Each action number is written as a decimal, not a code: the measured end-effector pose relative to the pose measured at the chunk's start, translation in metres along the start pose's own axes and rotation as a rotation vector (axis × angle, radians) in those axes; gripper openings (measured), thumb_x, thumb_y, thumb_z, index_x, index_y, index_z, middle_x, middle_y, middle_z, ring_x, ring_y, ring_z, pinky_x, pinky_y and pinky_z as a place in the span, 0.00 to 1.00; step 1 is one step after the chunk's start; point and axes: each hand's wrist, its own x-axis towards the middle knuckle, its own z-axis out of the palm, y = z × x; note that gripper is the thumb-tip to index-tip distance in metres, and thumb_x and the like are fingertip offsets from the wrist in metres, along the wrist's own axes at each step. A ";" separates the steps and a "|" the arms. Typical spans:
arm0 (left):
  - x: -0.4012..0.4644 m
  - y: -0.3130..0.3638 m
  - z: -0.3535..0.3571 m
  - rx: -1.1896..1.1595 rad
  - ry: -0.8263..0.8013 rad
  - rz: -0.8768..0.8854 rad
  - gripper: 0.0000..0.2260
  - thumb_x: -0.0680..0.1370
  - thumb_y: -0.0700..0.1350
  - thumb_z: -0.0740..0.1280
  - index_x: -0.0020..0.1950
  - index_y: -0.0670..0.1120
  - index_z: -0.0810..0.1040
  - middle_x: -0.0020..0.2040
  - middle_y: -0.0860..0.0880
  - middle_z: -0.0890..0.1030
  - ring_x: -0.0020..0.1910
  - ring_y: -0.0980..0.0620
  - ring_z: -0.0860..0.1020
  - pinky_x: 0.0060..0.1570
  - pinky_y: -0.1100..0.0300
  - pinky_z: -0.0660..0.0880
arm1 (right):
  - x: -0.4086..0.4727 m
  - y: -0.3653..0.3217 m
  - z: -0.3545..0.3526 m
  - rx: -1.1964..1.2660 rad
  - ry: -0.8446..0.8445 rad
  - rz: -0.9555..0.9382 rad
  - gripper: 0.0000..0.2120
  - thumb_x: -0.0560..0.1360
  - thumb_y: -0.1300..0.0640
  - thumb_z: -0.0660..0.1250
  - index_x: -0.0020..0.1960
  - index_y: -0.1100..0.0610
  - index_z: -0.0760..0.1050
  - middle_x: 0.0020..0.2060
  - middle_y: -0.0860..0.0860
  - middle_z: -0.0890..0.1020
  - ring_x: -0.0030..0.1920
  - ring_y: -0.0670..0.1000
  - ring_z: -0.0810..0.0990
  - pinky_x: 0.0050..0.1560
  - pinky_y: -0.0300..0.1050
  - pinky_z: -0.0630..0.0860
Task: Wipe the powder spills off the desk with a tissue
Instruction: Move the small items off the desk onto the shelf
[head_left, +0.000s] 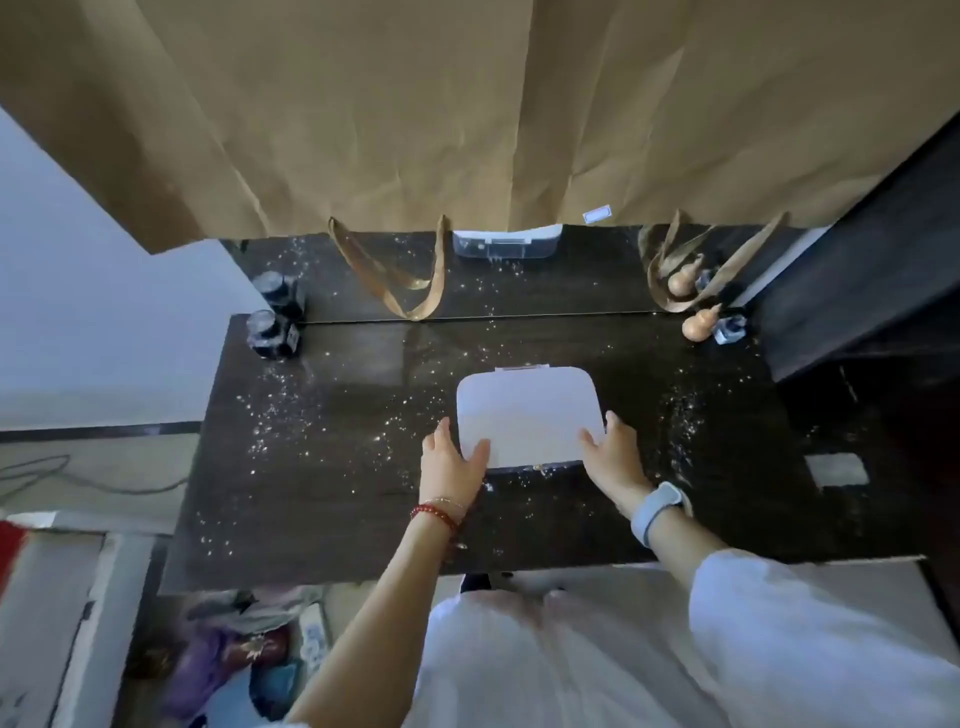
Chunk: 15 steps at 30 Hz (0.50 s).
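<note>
A white box with a rounded lid (530, 410) sits in the middle of the dark desk (322, 499). My left hand (451, 462) grips its near left corner and my right hand (613, 457) grips its near right corner, thumbs resting on the lid. White powder specks (270, 415) are scattered over the desk, thick on the left and also on the right (680, 415) of the box. No loose tissue is visible.
A dark ink bottle (270, 335) stands at the back left, a small wooden gourd (698, 325) and a small glass bottle (730, 330) at the back right. A mirror behind the desk reflects them. Brown paper (467, 114) hangs above. Clutter lies on the floor at lower left.
</note>
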 end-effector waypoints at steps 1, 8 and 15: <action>0.007 0.002 0.001 0.009 -0.024 -0.017 0.29 0.75 0.50 0.64 0.71 0.40 0.58 0.69 0.39 0.64 0.65 0.41 0.67 0.65 0.50 0.66 | 0.005 -0.003 0.001 -0.006 -0.003 0.000 0.17 0.76 0.62 0.61 0.62 0.70 0.67 0.59 0.66 0.75 0.60 0.63 0.74 0.58 0.53 0.72; 0.022 0.003 0.007 0.127 -0.073 0.015 0.26 0.72 0.49 0.68 0.64 0.39 0.66 0.61 0.41 0.71 0.56 0.43 0.73 0.54 0.51 0.73 | 0.006 0.002 0.003 0.025 0.081 0.025 0.15 0.73 0.63 0.64 0.57 0.68 0.70 0.55 0.64 0.76 0.56 0.64 0.75 0.56 0.59 0.74; 0.003 0.050 0.039 0.076 -0.123 0.276 0.28 0.72 0.48 0.69 0.67 0.44 0.63 0.62 0.45 0.69 0.57 0.49 0.71 0.55 0.55 0.71 | -0.007 0.025 -0.045 0.212 0.371 0.077 0.21 0.75 0.57 0.64 0.65 0.62 0.64 0.60 0.60 0.70 0.61 0.58 0.69 0.62 0.60 0.70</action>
